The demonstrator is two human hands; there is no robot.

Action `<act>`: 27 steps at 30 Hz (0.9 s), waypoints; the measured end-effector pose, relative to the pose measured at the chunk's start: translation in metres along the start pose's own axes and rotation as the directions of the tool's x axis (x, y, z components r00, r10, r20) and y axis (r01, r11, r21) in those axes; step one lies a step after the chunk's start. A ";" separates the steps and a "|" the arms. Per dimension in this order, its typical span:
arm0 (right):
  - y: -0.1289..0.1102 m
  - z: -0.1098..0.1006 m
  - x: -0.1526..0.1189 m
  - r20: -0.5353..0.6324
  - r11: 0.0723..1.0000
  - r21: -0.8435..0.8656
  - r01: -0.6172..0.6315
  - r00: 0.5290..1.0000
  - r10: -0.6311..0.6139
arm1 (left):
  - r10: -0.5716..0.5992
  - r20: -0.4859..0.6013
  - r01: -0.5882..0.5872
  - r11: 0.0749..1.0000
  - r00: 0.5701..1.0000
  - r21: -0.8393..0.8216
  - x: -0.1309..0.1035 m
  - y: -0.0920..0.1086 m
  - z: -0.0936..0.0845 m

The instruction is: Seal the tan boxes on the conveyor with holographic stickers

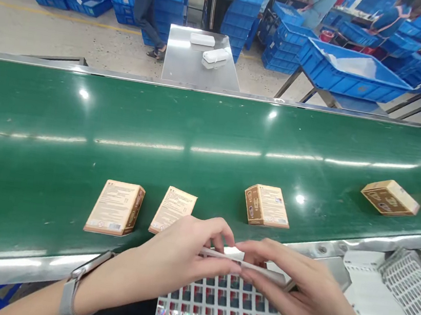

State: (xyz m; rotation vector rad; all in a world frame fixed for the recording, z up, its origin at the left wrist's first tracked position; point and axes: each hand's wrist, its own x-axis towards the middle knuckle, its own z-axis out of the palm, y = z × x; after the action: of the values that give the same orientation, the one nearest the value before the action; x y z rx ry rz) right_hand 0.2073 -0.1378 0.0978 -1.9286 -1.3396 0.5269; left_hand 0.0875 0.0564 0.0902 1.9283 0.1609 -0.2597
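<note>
Both hands meet at the folded upper edge of a sticker sheet [219,313] with rows of small shiny labels. My left hand [190,250] pinches that edge between thumb and fingers, a watch on its wrist. From the other side, my right hand [288,276] grips the same fold, fingertips close to the left ones. Some fingertips are hidden behind the fold. Just beyond the hands, small printed cartons lie on the green conveyor belt [215,122]: one carton [175,207] partly behind my left hand, another [266,206] beyond the right.
Another carton [113,206] lies to the left and one more [389,197] to the right. More label sheets [413,292] rest at the right. Across the belt stand a metal table [180,63] with two white devices, blue crates [349,72] and several people.
</note>
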 end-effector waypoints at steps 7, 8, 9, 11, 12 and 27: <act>-0.006 0.042 0.011 -0.027 0.988 -0.145 0.058 0.998 -0.063 | 0.022 -0.117 0.013 0.958 0.993 0.288 -0.030 -0.027 -0.013; -0.008 0.047 0.013 -0.046 0.977 -0.192 0.091 0.994 -0.102 | 0.024 -0.124 0.014 0.954 0.992 0.298 -0.032 -0.029 -0.014; -0.011 0.052 0.014 -0.065 0.962 -0.242 0.124 0.988 -0.144 | 0.026 -0.132 0.016 0.952 0.991 0.307 -0.034 -0.031 -0.015; -0.016 0.061 0.014 -0.104 0.924 -0.339 0.176 0.969 -0.222 | 0.013 -0.145 0.032 0.951 0.989 0.307 -0.036 -0.035 -0.017; -0.018 0.066 0.014 -0.120 0.906 -0.379 0.191 0.960 -0.253 | -0.002 -0.150 0.047 0.954 0.989 0.297 -0.037 -0.036 -0.018; 0.026 0.157 0.062 -0.228 0.466 0.863 -0.194 0.675 0.702 | 0.284 0.118 -0.300 0.765 0.951 0.569 -0.084 -0.088 -0.025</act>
State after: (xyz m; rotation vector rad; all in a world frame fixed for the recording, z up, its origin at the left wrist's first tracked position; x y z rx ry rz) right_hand 0.1408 -0.0345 -0.0209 -1.4423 -0.0359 0.6038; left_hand -0.0114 0.1126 0.0413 2.5254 -0.2759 -0.1266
